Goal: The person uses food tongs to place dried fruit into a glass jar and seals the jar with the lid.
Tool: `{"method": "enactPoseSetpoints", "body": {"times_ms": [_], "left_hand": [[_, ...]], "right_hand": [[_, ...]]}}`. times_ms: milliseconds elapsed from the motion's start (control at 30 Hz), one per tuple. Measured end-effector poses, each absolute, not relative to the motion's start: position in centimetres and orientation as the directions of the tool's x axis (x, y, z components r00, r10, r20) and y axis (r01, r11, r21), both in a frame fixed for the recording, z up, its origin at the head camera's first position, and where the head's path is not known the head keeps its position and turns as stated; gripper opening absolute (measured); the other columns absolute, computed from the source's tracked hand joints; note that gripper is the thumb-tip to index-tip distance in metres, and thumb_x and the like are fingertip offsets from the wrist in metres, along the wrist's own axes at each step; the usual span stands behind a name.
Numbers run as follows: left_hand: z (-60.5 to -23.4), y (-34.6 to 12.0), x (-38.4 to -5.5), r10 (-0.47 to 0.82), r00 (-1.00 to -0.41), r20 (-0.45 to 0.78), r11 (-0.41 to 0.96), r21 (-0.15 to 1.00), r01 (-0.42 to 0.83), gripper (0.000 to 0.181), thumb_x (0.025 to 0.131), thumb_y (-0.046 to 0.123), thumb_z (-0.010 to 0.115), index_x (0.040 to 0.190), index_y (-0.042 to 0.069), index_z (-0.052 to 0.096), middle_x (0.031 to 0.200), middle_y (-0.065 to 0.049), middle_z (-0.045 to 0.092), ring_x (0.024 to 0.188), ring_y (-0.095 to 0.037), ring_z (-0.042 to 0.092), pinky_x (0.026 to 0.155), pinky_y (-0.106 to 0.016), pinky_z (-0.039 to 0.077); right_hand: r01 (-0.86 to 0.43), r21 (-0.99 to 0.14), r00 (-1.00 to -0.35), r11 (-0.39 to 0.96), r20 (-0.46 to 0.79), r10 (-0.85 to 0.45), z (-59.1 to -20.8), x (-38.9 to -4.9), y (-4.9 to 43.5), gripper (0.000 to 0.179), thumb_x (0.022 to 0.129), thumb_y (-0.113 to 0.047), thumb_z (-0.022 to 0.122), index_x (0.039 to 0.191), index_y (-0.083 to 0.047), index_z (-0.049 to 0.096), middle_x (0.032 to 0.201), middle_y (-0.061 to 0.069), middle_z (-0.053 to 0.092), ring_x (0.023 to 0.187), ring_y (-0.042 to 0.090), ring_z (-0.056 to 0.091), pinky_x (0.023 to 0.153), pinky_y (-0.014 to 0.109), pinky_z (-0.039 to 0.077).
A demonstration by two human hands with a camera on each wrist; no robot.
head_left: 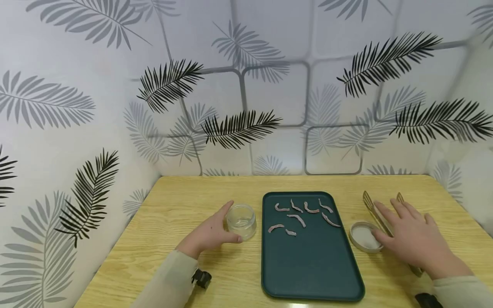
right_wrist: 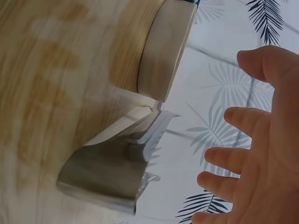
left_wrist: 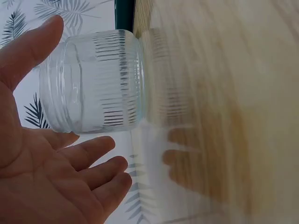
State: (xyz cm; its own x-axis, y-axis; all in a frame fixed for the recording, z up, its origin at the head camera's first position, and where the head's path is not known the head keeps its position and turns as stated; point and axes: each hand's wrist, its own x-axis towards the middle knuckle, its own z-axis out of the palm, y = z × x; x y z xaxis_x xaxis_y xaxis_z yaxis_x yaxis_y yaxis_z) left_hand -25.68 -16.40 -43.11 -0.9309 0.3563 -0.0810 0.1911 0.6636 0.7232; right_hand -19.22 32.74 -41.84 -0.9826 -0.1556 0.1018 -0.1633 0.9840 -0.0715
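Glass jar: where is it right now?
In the head view, the glass jar stands on the table left of the dark tray, beside the left hand.

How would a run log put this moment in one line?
left hand: open, at jar; right hand: open, over tongs; strips: on tray; lid: beside tray

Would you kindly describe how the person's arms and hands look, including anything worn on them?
The left hand and right hand are bare, without gloves. The left sleeve and right sleeve are plain, pale beige. A small black device sits by the left sleeve's end, another by the right's.
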Motion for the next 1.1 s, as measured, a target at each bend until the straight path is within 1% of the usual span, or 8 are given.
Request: {"method": "enactPoseSetpoints", "body": {"times_ms": [133, 300, 467, 667, 767, 900, 1000, 1100], "left_hand": [[-43.4, -16.2, -26.0, 0.341, -0.932, -0.123, 0.624, 0.771, 0.127, 0.114, 0.076, 0.029, 0.088, 0.164, 0.019, 0.017, 0.156, -0.018, 0.038, 0.139, -0.038, 0.041, 0.11, -0.06, 0.033], [-44.0, -16.0, -26.6, 0.327, -0.936, -0.133, 0.578, 0.811, 0.087, 0.115, 0.074, 0.021, 0.09, 0.163, 0.015, 0.018, 0.158, -0.018, 0.035, 0.142, -0.038, 0.037, 0.112, -0.06, 0.029], [-44.5, -15.7, -27.2, 0.343, -0.93, -0.129, 0.532, 0.843, 0.079, 0.111, 0.074, 0.016, 0.09, 0.162, 0.013, 0.022, 0.155, -0.019, 0.039, 0.14, -0.038, 0.038, 0.112, -0.06, 0.029], [-44.9, -15.7, -27.6, 0.353, -0.929, -0.107, 0.498, 0.863, 0.09, 0.096, 0.075, 0.013, 0.089, 0.155, 0.011, 0.035, 0.144, -0.013, 0.05, 0.129, -0.033, 0.048, 0.108, -0.055, 0.034], [-45.0, -15.8, -27.7, 0.362, -0.928, -0.09, 0.485, 0.868, 0.105, 0.09, 0.076, 0.014, 0.088, 0.152, 0.01, 0.039, 0.14, -0.012, 0.053, 0.124, -0.031, 0.051, 0.107, -0.054, 0.037], [-45.4, -15.8, -27.7, 0.378, -0.924, -0.063, 0.46, 0.879, 0.129, 0.088, 0.078, 0.014, 0.086, 0.152, 0.01, 0.039, 0.139, -0.012, 0.053, 0.122, -0.03, 0.053, 0.106, -0.052, 0.038], [-45.7, -15.8, -27.7, 0.394, -0.917, -0.057, 0.419, 0.9, 0.124, 0.087, 0.078, 0.013, 0.085, 0.152, 0.011, 0.039, 0.142, -0.011, 0.051, 0.124, -0.029, 0.052, 0.106, -0.05, 0.037], [-46.0, -15.9, -27.8, 0.415, -0.908, -0.051, 0.37, 0.921, 0.118, 0.088, 0.08, 0.01, 0.083, 0.154, 0.012, 0.036, 0.149, -0.009, 0.047, 0.128, -0.028, 0.049, 0.108, -0.05, 0.036]], "right_hand": [[-0.153, -0.087, -0.986, 0.985, 0.076, -0.146, -42.1, -19.2, 33.3, 0.08, 0.096, -0.052, 0.061, 0.158, -0.01, 0.033, 0.152, 0.038, 0.027, 0.132, 0.062, 0.028, 0.094, 0.083, 0.022], [-0.124, -0.109, -0.992, 0.986, 0.031, -0.121, -42.4, -19.2, 33.9, 0.087, 0.092, -0.047, 0.066, 0.158, -0.004, 0.029, 0.15, 0.043, 0.025, 0.128, 0.066, 0.03, 0.087, 0.081, 0.032], [-0.081, -0.134, -0.996, 0.988, -0.013, -0.083, -42.8, -19.2, 34.7, 0.099, 0.088, -0.053, 0.07, 0.156, 0.004, 0.027, 0.143, 0.048, 0.027, 0.123, 0.068, 0.034, 0.079, 0.077, 0.04], [-0.002, -0.167, -0.998, 0.986, -0.06, -0.012, -43.2, -19.5, 35.8, 0.118, 0.084, -0.069, 0.067, 0.155, 0.011, 0.018, 0.14, 0.053, 0.024, 0.119, 0.073, 0.032, 0.082, 0.079, 0.037], [0.034, -0.184, -0.996, 0.982, -0.083, 0.019, -43.3, -19.6, 36.3, 0.124, 0.081, -0.072, 0.068, 0.153, 0.016, 0.017, 0.135, 0.053, 0.03, 0.113, 0.072, 0.039, 0.078, 0.076, 0.041], [0.061, -0.207, -0.989, 0.976, -0.146, 0.031, -43.5, -19.9, 36.8, 0.13, 0.08, -0.076, 0.065, 0.15, 0.021, 0.014, 0.128, 0.053, 0.039, 0.105, 0.069, 0.048, 0.072, 0.07, 0.046], [0.073, -0.225, -0.98, 0.972, -0.195, 0.029, -43.6, -20.1, 37.1, 0.13, 0.082, -0.075, 0.064, 0.148, 0.024, 0.01, 0.128, 0.053, 0.04, 0.108, 0.066, 0.049, 0.074, 0.069, 0.046], [0.072, -0.243, -0.976, 0.967, -0.216, 0.018, -43.5, -20.3, 37.3, 0.123, 0.087, -0.065, 0.067, 0.143, 0.029, 0.01, 0.125, 0.053, 0.043, 0.107, 0.062, 0.054, 0.078, 0.068, 0.047]]}}
